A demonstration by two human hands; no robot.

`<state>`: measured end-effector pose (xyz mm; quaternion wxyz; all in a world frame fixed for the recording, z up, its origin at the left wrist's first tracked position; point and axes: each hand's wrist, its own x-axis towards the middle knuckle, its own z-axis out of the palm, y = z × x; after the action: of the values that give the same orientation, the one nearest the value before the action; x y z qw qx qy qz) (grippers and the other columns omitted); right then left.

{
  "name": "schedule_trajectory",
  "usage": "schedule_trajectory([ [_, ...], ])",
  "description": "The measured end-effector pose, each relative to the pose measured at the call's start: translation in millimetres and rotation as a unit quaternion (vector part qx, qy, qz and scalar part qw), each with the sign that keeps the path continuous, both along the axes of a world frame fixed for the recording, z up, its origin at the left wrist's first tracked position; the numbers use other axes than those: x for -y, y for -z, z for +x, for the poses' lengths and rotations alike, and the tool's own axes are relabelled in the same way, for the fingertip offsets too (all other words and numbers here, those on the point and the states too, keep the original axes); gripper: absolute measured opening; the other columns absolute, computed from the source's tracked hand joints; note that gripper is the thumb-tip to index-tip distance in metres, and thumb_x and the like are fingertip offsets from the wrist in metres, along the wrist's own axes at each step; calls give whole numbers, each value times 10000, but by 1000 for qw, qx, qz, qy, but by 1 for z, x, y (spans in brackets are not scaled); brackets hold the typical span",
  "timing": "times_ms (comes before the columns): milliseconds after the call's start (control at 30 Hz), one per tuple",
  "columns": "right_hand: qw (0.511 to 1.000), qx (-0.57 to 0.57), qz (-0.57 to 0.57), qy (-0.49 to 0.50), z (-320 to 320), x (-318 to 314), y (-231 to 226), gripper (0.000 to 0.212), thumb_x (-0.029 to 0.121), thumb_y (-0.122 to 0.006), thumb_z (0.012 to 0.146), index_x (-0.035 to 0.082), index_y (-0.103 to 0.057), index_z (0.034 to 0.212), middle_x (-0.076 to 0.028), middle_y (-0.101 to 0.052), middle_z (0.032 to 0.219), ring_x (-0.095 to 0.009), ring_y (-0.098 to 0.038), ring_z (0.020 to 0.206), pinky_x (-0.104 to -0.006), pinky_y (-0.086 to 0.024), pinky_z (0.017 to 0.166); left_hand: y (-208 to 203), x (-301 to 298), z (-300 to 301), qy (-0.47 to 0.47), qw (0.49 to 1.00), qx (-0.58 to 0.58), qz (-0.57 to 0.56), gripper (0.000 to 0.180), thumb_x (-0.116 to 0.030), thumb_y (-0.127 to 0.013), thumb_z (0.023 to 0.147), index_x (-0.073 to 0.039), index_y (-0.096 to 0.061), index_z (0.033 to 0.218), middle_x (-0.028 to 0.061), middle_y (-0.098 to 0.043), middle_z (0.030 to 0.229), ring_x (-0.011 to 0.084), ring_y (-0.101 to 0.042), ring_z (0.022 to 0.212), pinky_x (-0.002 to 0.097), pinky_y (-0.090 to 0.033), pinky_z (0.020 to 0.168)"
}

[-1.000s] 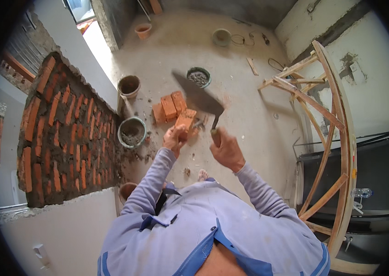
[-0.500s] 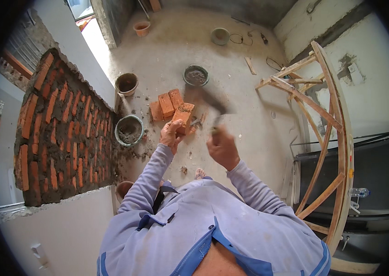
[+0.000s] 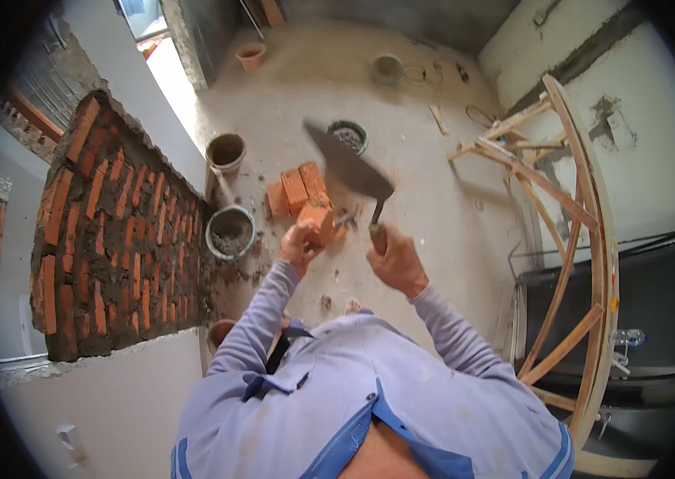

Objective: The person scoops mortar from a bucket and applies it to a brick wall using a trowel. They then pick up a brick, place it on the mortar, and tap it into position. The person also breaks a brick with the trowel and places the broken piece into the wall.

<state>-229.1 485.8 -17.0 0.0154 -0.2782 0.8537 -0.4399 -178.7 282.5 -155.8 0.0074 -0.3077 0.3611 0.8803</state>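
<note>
My left hand (image 3: 299,246) is closed around an orange brick (image 3: 318,219), held up in front of a small group of bricks (image 3: 295,190) on the floor. In my right hand (image 3: 399,262) is a trowel (image 3: 350,166), gripped by its handle, its broad blade raised and pointing up and left. The blade is apart from the brick and partly covers a bucket of mortar (image 3: 349,136) beyond it. What looks like a hammer (image 3: 345,217) lies by the bricks, partly hidden.
At left rises a brick wall section (image 3: 114,231) with mortar joints. Beside it stand a mortar bucket (image 3: 230,233) and a brown bucket (image 3: 226,152). A wooden frame (image 3: 581,215) leans at right, near a plastic bottle (image 3: 629,337). Farther off are an orange bucket (image 3: 250,56) and a grey bucket (image 3: 386,69).
The trowel, blurred earlier, has swung so its blade now shows its broad face farther up and left. The brick in my left hand has turned and dropped slightly toward me.
</note>
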Motion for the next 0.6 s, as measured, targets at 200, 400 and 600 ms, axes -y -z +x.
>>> schedule_trajectory([
  [200,999,17,-29,-28,15,1,27,154,4,-608,782,24,-517,906,-174,-530,676,-334,-499,503,-389,-428,514,-5,9,1,2,998,-57,39,696,-390,-771,781,-28,-450,1282,165,-486,1163,320,-572,1090,491,-563,925],
  [400,997,77,-27,-9,25,2,-1,175,1,-603,781,10,-495,919,-202,-533,704,-371,-524,526,-428,-444,536,19,9,30,-23,997,-34,65,578,-351,-766,799,-26,-487,1186,134,-532,1080,321,-622,1033,484,-572,925],
  [600,995,2,71,-72,29,-7,55,202,-8,-608,767,30,-467,907,-170,-480,642,-223,-581,552,-435,-438,538,11,9,26,-1,997,-46,60,520,-358,-766,796,-44,-496,1110,131,-531,1057,302,-626,1036,450,-600,895],
])
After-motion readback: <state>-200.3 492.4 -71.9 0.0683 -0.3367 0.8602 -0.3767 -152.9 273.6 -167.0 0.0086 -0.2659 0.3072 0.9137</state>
